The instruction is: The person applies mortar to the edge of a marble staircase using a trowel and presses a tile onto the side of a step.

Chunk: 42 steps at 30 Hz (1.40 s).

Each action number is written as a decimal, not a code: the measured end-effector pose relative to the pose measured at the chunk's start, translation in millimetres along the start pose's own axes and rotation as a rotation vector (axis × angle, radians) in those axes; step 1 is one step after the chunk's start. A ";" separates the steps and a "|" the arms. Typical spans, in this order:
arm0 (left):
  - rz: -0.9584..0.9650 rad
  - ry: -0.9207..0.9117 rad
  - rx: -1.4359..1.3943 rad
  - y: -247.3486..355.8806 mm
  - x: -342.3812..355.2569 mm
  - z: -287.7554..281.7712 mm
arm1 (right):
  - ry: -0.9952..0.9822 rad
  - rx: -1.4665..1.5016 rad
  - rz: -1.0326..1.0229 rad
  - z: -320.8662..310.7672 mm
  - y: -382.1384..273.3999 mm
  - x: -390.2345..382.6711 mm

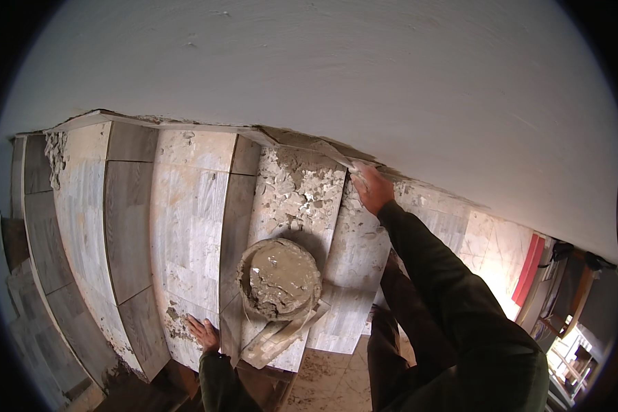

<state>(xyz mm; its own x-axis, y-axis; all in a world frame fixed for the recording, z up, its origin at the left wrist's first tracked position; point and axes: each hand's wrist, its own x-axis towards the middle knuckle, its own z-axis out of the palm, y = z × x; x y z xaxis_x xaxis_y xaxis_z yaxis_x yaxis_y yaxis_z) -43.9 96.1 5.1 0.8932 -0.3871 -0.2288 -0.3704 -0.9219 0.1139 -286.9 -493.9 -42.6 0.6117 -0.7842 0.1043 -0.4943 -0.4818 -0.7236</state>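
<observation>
My right hand [372, 187] reaches up to the foot of the wall, its fingers bent around the end of a thin grey skirting tile piece [333, 152]. Part of that piece is hidden by the fingers. Lower left, my left hand [202, 335] lies on a wood-look stair tread [189, 247], fingers spread and holding nothing. Between my hands, a round bucket [240, 278] full of wet grey-brown mortar [281, 275] stands on a step. Mortar crumbs [299, 185] cover the tread beyond the bucket, near the wall.
Tiled steps run across the view, with dark grey risers [129, 220] between pale treads. A plain grey wall [323, 69] borders their far ends. Mortar-smeared flat strips [281, 340] lie beside the bucket. My legs [384, 336] are below my right arm. A red strip [527, 271] shows at right.
</observation>
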 end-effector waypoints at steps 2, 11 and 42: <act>-0.030 -0.023 -0.005 10.1 -0.9 -1.7 | -0.025 0.022 0.019 -2.9 -2.6 1.9; -0.024 -0.007 0.024 4.6 -3.8 -8.6 | 0.033 0.025 -0.053 5.6 -36.2 20.9; -0.275 -0.185 0.174 50.8 3.2 15.8 | -0.435 -0.707 0.812 -314.1 160.8 -454.6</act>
<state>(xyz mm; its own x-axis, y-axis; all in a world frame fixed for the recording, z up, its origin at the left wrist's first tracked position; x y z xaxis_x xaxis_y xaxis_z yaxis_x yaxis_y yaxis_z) -63.8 47.7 -5.1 0.9098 -0.1068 -0.4010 -0.1752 -0.9748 -0.1380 -838.4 -337.7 8.0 0.0491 -0.8282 -0.5583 -0.9894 -0.1170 0.0864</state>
